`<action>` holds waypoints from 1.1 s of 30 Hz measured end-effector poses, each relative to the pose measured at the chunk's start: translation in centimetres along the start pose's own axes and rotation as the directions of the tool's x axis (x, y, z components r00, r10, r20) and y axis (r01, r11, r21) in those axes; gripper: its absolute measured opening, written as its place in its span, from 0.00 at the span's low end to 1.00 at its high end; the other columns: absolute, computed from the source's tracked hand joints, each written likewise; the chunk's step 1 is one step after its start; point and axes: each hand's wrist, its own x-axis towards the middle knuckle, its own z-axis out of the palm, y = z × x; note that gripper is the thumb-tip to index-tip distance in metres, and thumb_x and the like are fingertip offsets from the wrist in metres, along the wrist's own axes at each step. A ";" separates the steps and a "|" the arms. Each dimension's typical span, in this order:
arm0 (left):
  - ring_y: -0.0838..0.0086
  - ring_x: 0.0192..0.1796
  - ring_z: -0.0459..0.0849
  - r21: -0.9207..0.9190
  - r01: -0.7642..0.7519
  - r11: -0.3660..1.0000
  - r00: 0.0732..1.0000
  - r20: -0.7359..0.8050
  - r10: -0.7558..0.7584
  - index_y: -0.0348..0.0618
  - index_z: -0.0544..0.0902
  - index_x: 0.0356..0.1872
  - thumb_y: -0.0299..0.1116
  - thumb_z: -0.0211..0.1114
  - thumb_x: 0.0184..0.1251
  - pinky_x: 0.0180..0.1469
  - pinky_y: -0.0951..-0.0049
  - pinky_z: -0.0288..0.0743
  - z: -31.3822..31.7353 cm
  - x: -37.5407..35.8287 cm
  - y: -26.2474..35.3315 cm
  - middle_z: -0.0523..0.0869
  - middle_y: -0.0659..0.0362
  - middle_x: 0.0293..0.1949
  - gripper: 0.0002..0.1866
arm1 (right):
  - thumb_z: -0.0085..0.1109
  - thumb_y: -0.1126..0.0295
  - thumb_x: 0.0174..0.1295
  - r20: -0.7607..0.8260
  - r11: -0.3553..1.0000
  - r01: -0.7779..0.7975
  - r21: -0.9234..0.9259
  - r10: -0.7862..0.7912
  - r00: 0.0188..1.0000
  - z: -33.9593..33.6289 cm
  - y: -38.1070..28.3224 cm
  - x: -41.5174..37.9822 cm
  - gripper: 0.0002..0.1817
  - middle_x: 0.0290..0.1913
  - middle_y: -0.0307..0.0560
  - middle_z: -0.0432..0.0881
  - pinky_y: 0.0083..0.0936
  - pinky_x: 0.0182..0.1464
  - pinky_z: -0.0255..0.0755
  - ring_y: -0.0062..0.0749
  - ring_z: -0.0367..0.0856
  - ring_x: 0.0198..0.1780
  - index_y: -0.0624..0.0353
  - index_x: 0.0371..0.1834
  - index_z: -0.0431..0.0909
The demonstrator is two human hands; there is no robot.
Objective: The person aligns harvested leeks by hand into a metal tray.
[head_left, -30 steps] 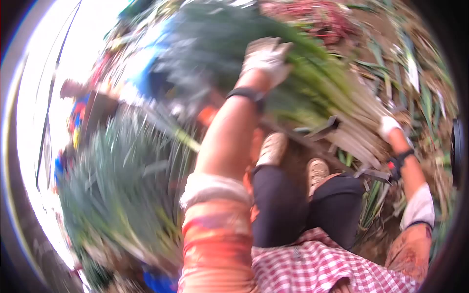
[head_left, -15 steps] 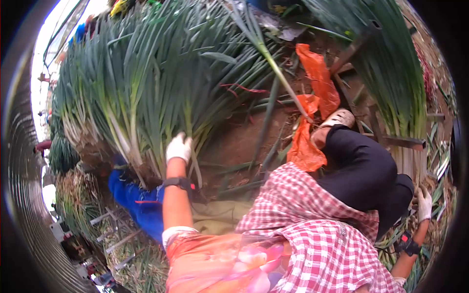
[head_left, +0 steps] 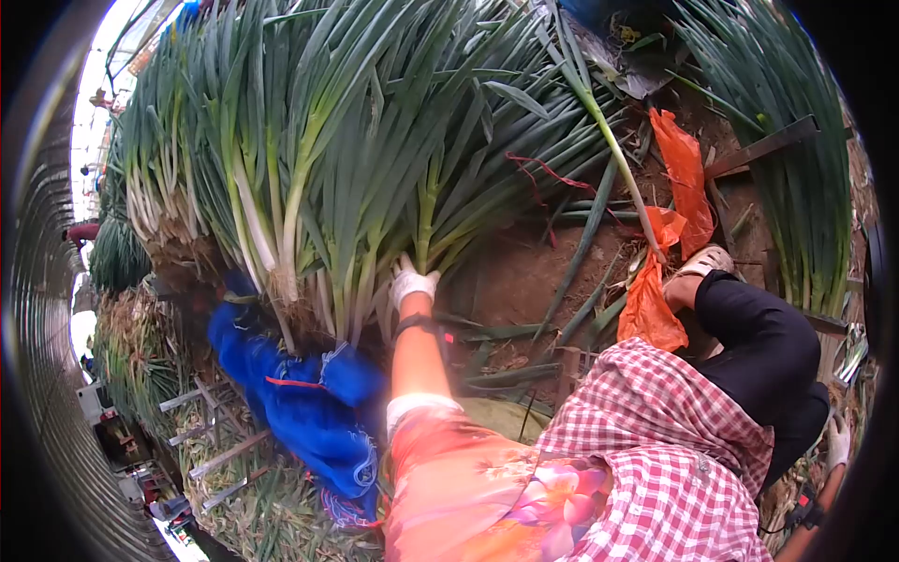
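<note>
My left hand (head_left: 413,283), in a white glove, reaches to the lower stalks of a large pile of green onions (head_left: 365,169). Its thumb and fingers are spread against the stalks, and the fingertips partly disappear among them. At the right edge of the view, my right hand (head_left: 837,442), also gloved, hangs low beside the black-trousered knee, below another bundle of green onions (head_left: 796,206). What its fingers do is too small and dim to make out.
An orange plastic bag (head_left: 653,304) lies on the soil by my shoe (head_left: 709,261). A single onion stalk (head_left: 620,155) slants down to it. Blue cloth (head_left: 300,403) and a wooden rack (head_left: 228,454) are at lower left. A metal bar (head_left: 763,148) crosses at upper right.
The view has shifted, so the onions and bag appear further right. My left hand is now deeper against the stalks of the pile. More of the blue cloth shows.
</note>
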 end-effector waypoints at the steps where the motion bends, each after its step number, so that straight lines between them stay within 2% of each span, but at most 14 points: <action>1: 0.60 0.69 0.57 0.083 0.010 0.997 1.000 0.016 -0.012 0.50 0.59 0.66 0.46 0.70 0.44 0.66 0.61 0.57 0.3 0.3 0.5 0.59 0.53 0.68 0.45 | 0.47 0.64 0.64 0.035 0.998 0.040 -0.055 -0.038 0.999 -1.4 2.0 1.2 0.18 0.39 0.46 0.71 0.24 0.34 0.63 0.30 0.69 0.35 0.52 0.56 0.72; 3: 0.60 0.67 0.61 0.165 0.021 0.986 0.999 0.033 -0.027 0.49 0.63 0.64 0.45 0.70 0.44 0.65 0.61 0.59 0.5 1.1 1.3 0.62 0.53 0.66 0.42 | 0.45 0.68 0.63 0.139 0.974 0.151 -0.169 -0.128 0.982 -3.7 5.9 3.9 0.16 0.56 0.57 0.72 0.32 0.53 0.68 0.44 0.72 0.55 0.50 0.53 0.75; 5: 0.58 0.59 0.72 0.015 0.179 0.984 0.978 0.106 -0.180 0.46 0.72 0.55 0.43 0.69 0.45 0.62 0.60 0.64 1.0 1.4 2.0 0.73 0.52 0.58 0.32 | 0.46 0.67 0.63 0.101 0.973 0.121 -0.197 -0.102 0.990 -4.4 5.8 2.9 0.16 0.55 0.56 0.72 0.31 0.52 0.68 0.41 0.72 0.54 0.52 0.54 0.74; 7: 0.56 0.52 0.78 0.011 0.143 0.990 0.990 0.015 -0.143 0.45 0.75 0.47 0.41 0.67 0.47 0.56 0.59 0.70 2.4 0.4 1.8 0.79 0.51 0.49 0.24 | 0.46 0.67 0.63 0.060 0.969 0.112 -0.219 -0.101 0.993 -4.6 4.9 2.4 0.17 0.54 0.54 0.73 0.29 0.51 0.68 0.39 0.73 0.52 0.54 0.54 0.74; 10: 0.52 0.49 0.79 0.104 -0.114 0.988 0.992 0.068 0.107 0.43 0.76 0.44 0.40 0.65 0.48 0.51 0.57 0.73 3.6 -1.9 2.2 0.81 0.46 0.42 0.21 | 0.46 0.66 0.63 0.017 0.957 0.145 -0.250 -0.145 0.989 -4.0 2.3 1.0 0.17 0.52 0.52 0.74 0.27 0.49 0.68 0.36 0.73 0.50 0.57 0.54 0.73; 13: 0.51 0.47 0.79 -0.172 -0.179 0.969 0.965 0.161 0.207 0.41 0.78 0.42 0.45 0.67 0.46 0.50 0.59 0.72 2.7 -5.9 4.6 0.82 0.44 0.42 0.24 | 0.47 0.66 0.64 -0.010 0.938 0.224 -0.265 -0.235 0.972 -3.0 -2.4 -1.1 0.18 0.50 0.50 0.75 0.24 0.47 0.68 0.32 0.73 0.47 0.60 0.55 0.72; 17: 0.69 0.36 0.84 -0.746 -0.098 0.659 0.881 0.243 0.406 0.37 0.78 0.37 0.32 0.69 0.44 0.38 0.72 0.76 -0.5 -9.6 11.2 0.84 0.52 0.33 0.18 | 0.48 0.65 0.64 -0.053 0.870 0.399 -0.288 -0.431 0.901 0.2 -12.7 -5.7 0.20 0.47 0.47 0.76 0.21 0.45 0.68 0.28 0.74 0.44 0.64 0.56 0.70; 19: 0.70 0.31 0.83 -0.889 0.032 0.457 0.785 0.305 0.539 0.33 0.75 0.39 0.28 0.67 0.48 0.36 0.73 0.78 -3.7 -10.7 14.2 0.82 0.55 0.30 0.16 | 0.48 0.64 0.64 -0.048 0.821 0.504 -0.270 -0.534 0.844 3.2 -19.2 -8.8 0.21 0.46 0.45 0.77 0.19 0.43 0.68 0.26 0.74 0.43 0.66 0.56 0.70; 21: 0.67 0.33 0.84 -0.938 0.179 0.297 0.681 0.336 0.651 0.33 0.73 0.41 0.27 0.65 0.52 0.40 0.67 0.81 -5.8 -11.9 16.0 0.81 0.54 0.32 0.15 | 0.47 0.70 0.62 0.038 0.883 0.470 -0.020 -0.469 0.883 7.6 -27.3 -14.7 0.20 0.46 0.46 0.77 0.20 0.46 0.68 0.26 0.74 0.45 0.66 0.56 0.70; 23: 0.66 0.33 0.84 -0.923 0.265 0.280 0.571 0.384 0.726 0.33 0.74 0.41 0.28 0.65 0.53 0.41 0.65 0.81 -8.7 -13.8 17.6 0.81 0.54 0.31 0.16 | 0.51 0.71 0.57 0.187 0.778 0.627 0.048 -0.623 0.759 11.7 -32.2 -18.5 0.20 0.43 0.49 0.79 0.23 0.48 0.69 0.31 0.77 0.44 0.64 0.53 0.72; 25: 0.64 0.35 0.84 -0.902 0.349 0.254 0.463 0.402 0.790 0.30 0.73 0.42 0.30 0.64 0.56 0.45 0.64 0.80 -10.2 -14.5 18.2 0.82 0.53 0.31 0.17 | 0.53 0.68 0.57 0.141 0.349 0.891 -0.289 -0.906 0.400 15.0 -34.5 -19.7 0.19 0.43 0.53 0.79 0.27 0.50 0.70 0.38 0.78 0.45 0.64 0.51 0.74; 27: 0.65 0.35 0.84 -0.873 0.464 0.149 0.455 0.379 0.806 0.30 0.73 0.44 0.31 0.63 0.58 0.47 0.65 0.79 -12.5 -16.7 19.3 0.82 0.52 0.30 0.17 | 0.54 0.63 0.59 0.366 0.495 0.855 0.155 -0.833 0.416 17.3 -36.4 -21.3 0.20 0.46 0.58 0.78 0.32 0.52 0.69 0.44 0.78 0.48 0.64 0.51 0.73; 28: 0.68 0.34 0.82 -0.867 0.459 0.194 0.467 0.421 0.777 0.33 0.72 0.46 0.31 0.63 0.59 0.45 0.69 0.79 -13.7 -17.3 19.5 0.80 0.55 0.32 0.17 | 0.52 0.59 0.60 0.416 0.489 0.849 0.201 -0.827 0.378 18.6 -36.9 -22.1 0.23 0.48 0.59 0.77 0.33 0.54 0.68 0.46 0.76 0.50 0.64 0.54 0.71; 33: 0.76 0.31 0.76 -0.816 0.557 -0.157 0.386 0.086 0.919 0.39 0.69 0.41 0.30 0.61 0.61 0.27 0.80 0.71 -17.8 -20.1 24.1 0.69 0.61 0.30 0.11 | 0.43 0.43 0.63 0.665 0.591 0.726 0.352 -0.704 0.250 24.9 -37.2 -25.0 0.38 0.54 0.63 0.72 0.33 0.56 0.67 0.48 0.74 0.55 0.61 0.67 0.54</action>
